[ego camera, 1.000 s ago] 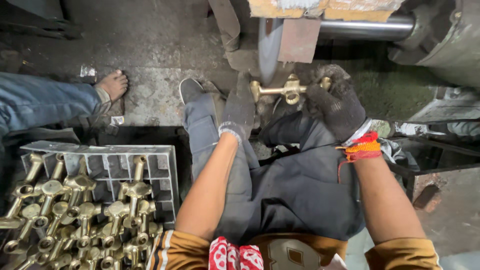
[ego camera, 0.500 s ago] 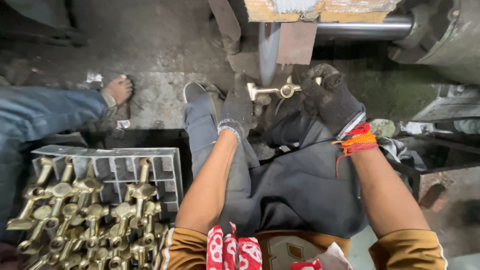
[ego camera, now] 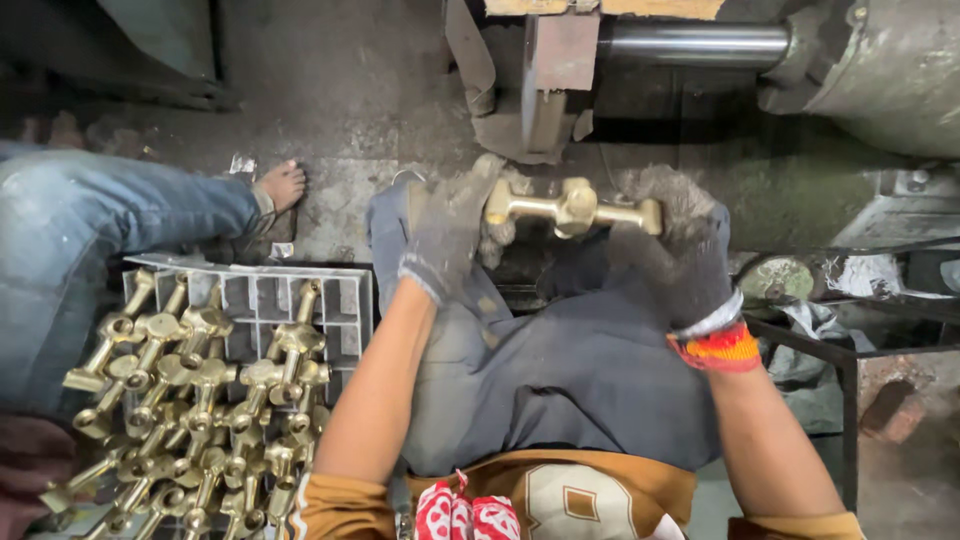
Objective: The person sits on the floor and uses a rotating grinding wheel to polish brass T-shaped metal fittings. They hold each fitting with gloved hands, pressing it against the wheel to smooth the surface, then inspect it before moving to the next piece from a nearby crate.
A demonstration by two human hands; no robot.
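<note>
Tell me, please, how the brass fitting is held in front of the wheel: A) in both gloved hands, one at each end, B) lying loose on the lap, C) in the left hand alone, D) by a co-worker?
A: the left hand and the right hand, both gloved, each grip one end of the brass fitting.

No labels, signs or screens in view. Only container: grey metal crate point(ego camera: 300, 300) with square-grid compartments, lower left on floor, beside person's left knee. Upper cells open, lower part heaped with brass castings point(ego camera: 190, 410). Small crumpled silvery scraps point(ego camera: 243, 164) on floor just above crate, near bare foot; too small to tell if wrapper.
</note>
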